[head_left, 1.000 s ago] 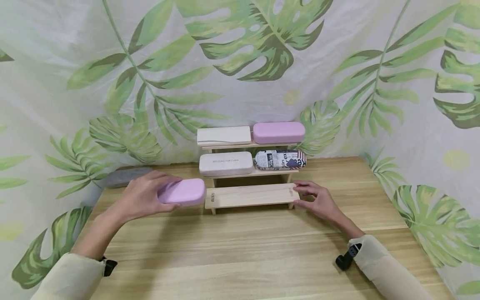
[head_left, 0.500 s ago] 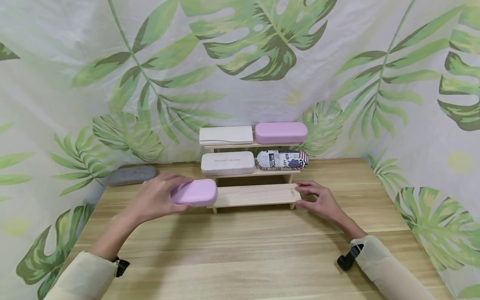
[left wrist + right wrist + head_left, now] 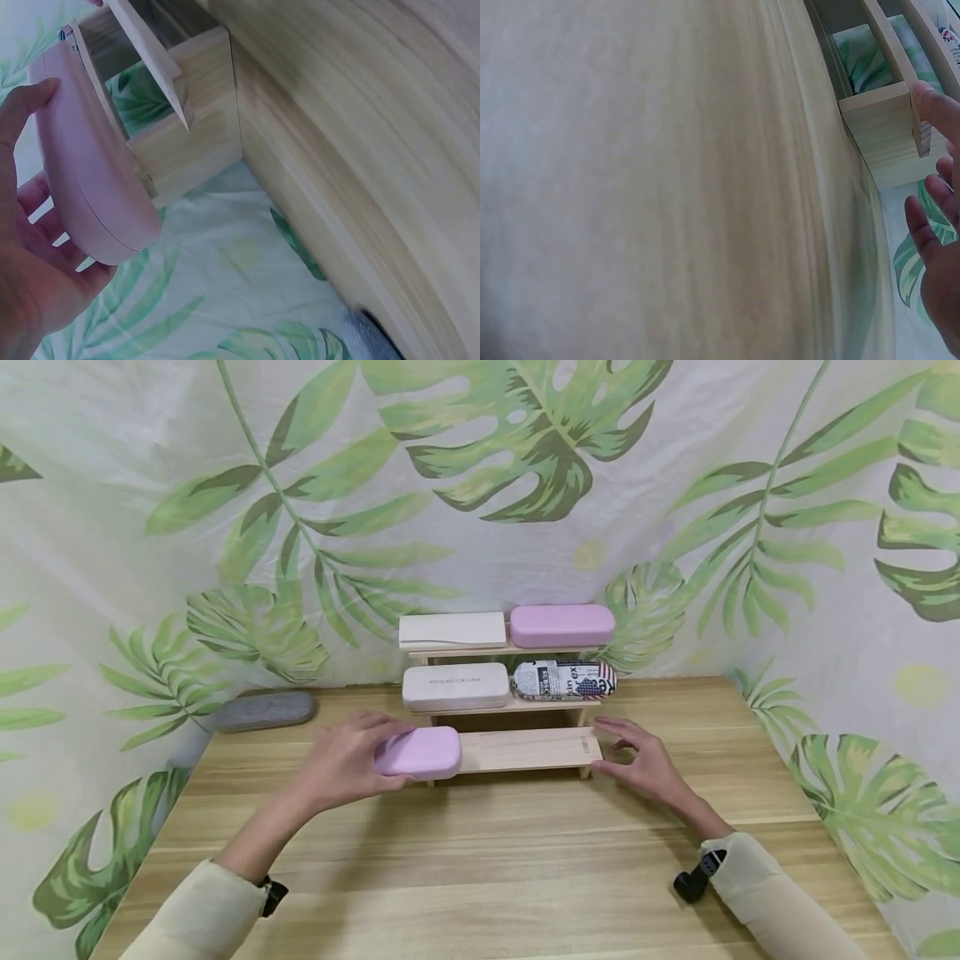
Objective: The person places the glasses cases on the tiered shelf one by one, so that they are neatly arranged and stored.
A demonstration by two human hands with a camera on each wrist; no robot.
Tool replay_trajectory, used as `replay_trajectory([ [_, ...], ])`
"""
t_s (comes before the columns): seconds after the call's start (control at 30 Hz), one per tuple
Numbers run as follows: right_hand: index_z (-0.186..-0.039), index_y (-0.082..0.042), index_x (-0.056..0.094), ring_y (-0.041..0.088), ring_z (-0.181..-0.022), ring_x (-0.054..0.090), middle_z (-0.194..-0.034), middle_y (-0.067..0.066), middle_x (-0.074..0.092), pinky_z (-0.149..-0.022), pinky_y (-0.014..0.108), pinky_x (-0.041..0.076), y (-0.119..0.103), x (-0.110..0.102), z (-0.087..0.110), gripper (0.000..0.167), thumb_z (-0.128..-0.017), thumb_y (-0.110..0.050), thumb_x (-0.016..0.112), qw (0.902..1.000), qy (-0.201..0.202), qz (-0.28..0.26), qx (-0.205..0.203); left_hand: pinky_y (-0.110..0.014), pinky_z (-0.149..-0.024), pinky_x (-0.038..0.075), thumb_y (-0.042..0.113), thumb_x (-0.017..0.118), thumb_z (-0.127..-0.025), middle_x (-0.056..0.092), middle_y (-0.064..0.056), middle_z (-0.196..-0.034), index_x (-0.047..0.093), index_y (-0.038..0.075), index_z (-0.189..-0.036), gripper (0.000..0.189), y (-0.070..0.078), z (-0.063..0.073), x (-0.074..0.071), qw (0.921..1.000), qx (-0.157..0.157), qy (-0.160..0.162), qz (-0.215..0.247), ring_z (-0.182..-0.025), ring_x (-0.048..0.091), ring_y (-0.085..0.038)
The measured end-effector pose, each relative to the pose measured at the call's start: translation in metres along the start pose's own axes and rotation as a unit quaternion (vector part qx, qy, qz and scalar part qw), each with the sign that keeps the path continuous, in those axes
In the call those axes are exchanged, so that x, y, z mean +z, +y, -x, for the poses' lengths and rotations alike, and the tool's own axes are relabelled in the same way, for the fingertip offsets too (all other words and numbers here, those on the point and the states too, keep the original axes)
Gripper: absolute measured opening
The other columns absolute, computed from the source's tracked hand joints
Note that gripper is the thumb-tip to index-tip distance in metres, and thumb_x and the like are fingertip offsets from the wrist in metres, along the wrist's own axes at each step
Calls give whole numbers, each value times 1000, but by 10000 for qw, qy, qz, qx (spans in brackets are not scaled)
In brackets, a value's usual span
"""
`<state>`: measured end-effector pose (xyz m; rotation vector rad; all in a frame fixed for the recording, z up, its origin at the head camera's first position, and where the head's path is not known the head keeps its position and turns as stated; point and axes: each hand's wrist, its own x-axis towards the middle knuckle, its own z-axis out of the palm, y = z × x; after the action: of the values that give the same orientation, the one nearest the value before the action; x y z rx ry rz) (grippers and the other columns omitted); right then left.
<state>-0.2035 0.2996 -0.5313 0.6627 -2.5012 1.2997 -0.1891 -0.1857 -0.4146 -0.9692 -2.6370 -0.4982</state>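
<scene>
My left hand [image 3: 352,764] grips a pink glasses case [image 3: 422,752] between thumb and fingers. In the head view the case is over the left end of the lowest step of a wooden tiered rack [image 3: 525,752]; contact with the step cannot be told. The left wrist view shows the same glasses case [image 3: 94,161] beside the rack's side panel. At the right end of that step is my right hand [image 3: 641,762]. Its thumb [image 3: 934,105] touches the board's edge in the right wrist view, with the other fingers spread loosely beside the rack.
On the middle tier sit a white lettered glasses case [image 3: 455,686] and a newspaper-print case [image 3: 564,680]. The top tier bears a white case [image 3: 452,630] and another pink case [image 3: 562,625]. A grey case [image 3: 265,711] lies at the wooden table's [image 3: 480,877] back left.
My left hand has carried the pink glasses case rightward, from beside the rack to the lowest step's left end. The right hand has stayed nearly still.
</scene>
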Motion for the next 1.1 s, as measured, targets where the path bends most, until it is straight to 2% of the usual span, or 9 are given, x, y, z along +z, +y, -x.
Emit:
replay_trajectory([
  [0.3, -145, 3, 60, 39, -123, 63, -144, 21, 63, -87, 53, 61, 0, 3, 1, 82, -72, -5, 97, 9995, 272, -144, -10, -47, -74, 60, 49, 97, -66, 76, -10, -120, 77, 14, -126, 72, 14, -11, 15, 10000, -53, 13, 0, -107, 70, -30],
  [0.43, -148, 3, 57, 41, -123, 62, -145, 23, 61, -86, 55, 61, 0, 4, 0, 89, -68, -1, 98, 9987, 413, -241, -151, -49, -77, 60, 47, 96, -68, 76, -10, -119, 77, 13, -126, 71, 21, -17, 21, 10000, 19, 44, -23, -107, 71, -31],
  [0.7, -151, -1, 55, 41, -125, 60, -152, 18, 56, -85, 49, 62, -4, 4, 0, 98, -64, 0, 100, 9978, 573, -45, -331, -46, -79, 60, 49, 95, -69, 76, -10, -120, 77, 11, -126, 71, 37, -32, 33, 9999, 119, -30, 5, -109, 69, -30],
  [0.9, -152, -1, 54, 40, -125, 60, -154, 20, 53, -85, 42, 62, -1, 4, 1, 99, -64, -2, 100, 9963, 561, 247, -600, -47, -84, 59, 50, 93, -71, 76, -10, -121, 77, 11, -126, 70, 46, -39, 45, 9999, 104, -126, -13, -111, 69, -30],
  [1.0, -152, 0, 54, 35, -128, 59, -154, 21, 53, -86, 37, 61, 0, 4, 1, 100, -63, -3, 101, 9951, 572, 344, -726, -47, -84, 58, 51, 92, -71, 76, -9, -121, 77, 12, -126, 70, 50, -43, 51, 9999, 74, -98, -84, -110, 69, -30],
  [1.1, -152, 1, 53, 23, -134, 56, -154, 20, 53, -88, 34, 60, -1, 4, 1, 101, -62, -2, 101, 9943, 568, 405, -807, -47, -83, 58, 52, 92, -71, 76, -8, -121, 77, 13, -126, 70, 54, -47, 56, 9998, 34, -56, -196, -110, 69, -29],
])
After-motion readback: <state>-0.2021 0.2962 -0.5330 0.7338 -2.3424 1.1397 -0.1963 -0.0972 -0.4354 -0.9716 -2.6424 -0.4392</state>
